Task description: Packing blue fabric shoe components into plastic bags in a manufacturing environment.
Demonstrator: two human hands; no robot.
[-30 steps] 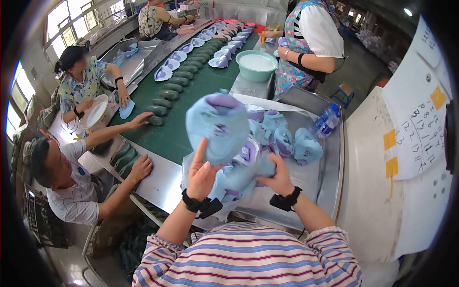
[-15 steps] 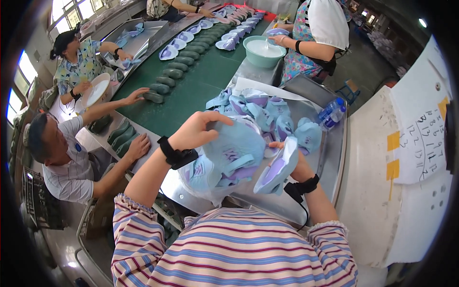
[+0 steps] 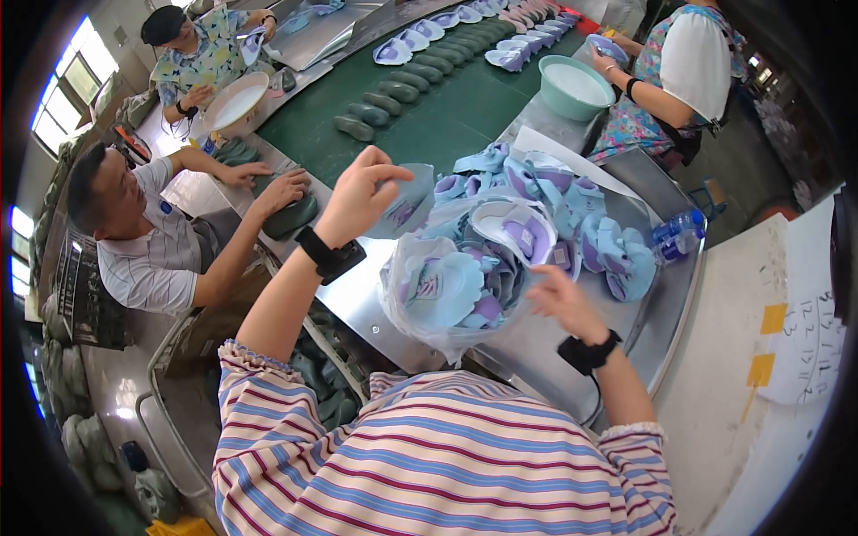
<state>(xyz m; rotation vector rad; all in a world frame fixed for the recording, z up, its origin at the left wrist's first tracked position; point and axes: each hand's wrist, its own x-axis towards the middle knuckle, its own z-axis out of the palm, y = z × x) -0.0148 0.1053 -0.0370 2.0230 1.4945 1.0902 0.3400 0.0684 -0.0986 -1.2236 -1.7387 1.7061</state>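
My left hand (image 3: pixel 362 198) is raised left of the bag, fingers curled, with a pale blue shoe upper (image 3: pixel 407 202) pinched at its edge. My right hand (image 3: pixel 568 302) hovers at the bag's right side, fingers apart and holding nothing. Between them stands a clear plastic bag (image 3: pixel 409 323) filled with light blue and purple shoe uppers (image 3: pixel 450 288). One upper with a white rim and purple lining (image 3: pixel 517 230) lies on top, near my right fingertips. Behind the bag, more blue and purple uppers (image 3: pixel 585 198) are heaped on the metal table (image 3: pixel 572 344).
Green shoe lasts (image 3: pixel 404 93) and purple-white uppers (image 3: pixel 413 37) line the green conveyor (image 3: pixel 313 116). At left a seated person (image 3: pixel 147 223) handles dark green lasts (image 3: pixel 291 216). Two others work near basins (image 3: pixel 575 87). Plastic bottles (image 3: pixel 679 234) lie at the table's right edge.
My left hand has moved up and left with an upper, away from the bag. My right hand has let go of the white-rimmed upper, which now lies on the pile.
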